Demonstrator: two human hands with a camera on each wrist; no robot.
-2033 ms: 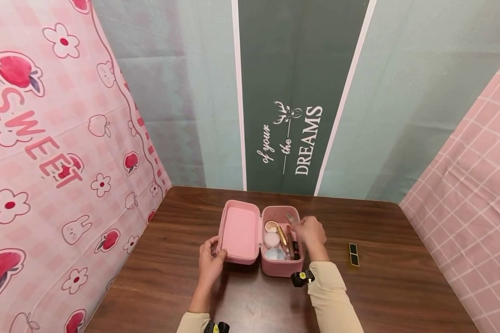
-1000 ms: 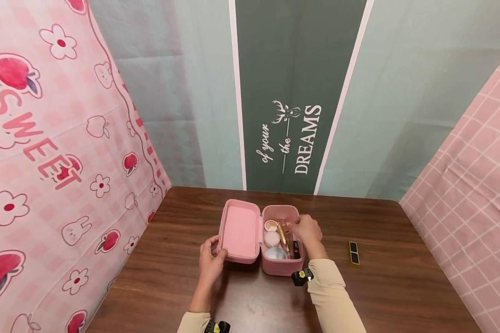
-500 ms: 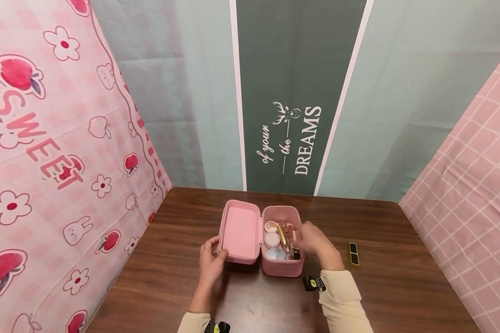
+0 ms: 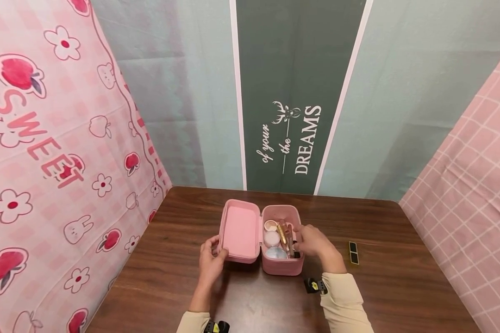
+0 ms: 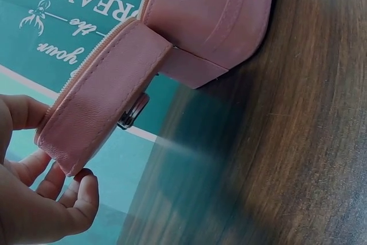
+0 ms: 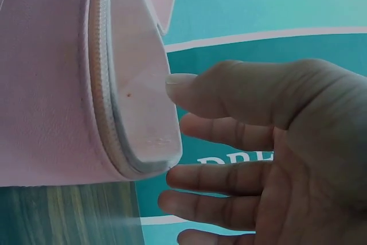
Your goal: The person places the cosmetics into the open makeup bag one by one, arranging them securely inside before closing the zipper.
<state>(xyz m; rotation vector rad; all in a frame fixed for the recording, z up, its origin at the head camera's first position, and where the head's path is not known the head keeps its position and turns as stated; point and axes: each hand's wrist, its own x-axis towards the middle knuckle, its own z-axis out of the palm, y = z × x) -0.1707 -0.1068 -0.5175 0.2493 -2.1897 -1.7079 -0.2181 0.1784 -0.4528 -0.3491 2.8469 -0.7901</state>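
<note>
A pink zip-up cosmetic case stands unfolded on the table, its lid laid out to the left. My left hand grips the lid's near left corner; in the left wrist view thumb and fingers clasp its edge. My right hand is at the case's right rim. The right wrist view shows that hand with fingers extended, nothing between them. Inside the case lie a pale round jar, a bluish round container, a gold tube and several slim tubes, partly hidden by my fingers.
A small black item with gold edging lies on the wooden table, right of the case. Printed cloths hang behind and on both sides, the left one pink with fruit and flowers.
Two seconds ago my right hand held a small clear item over the case; now its fingers hold nothing. It dipped into the case, then drew back right. My left hand has stayed on the lid.
</note>
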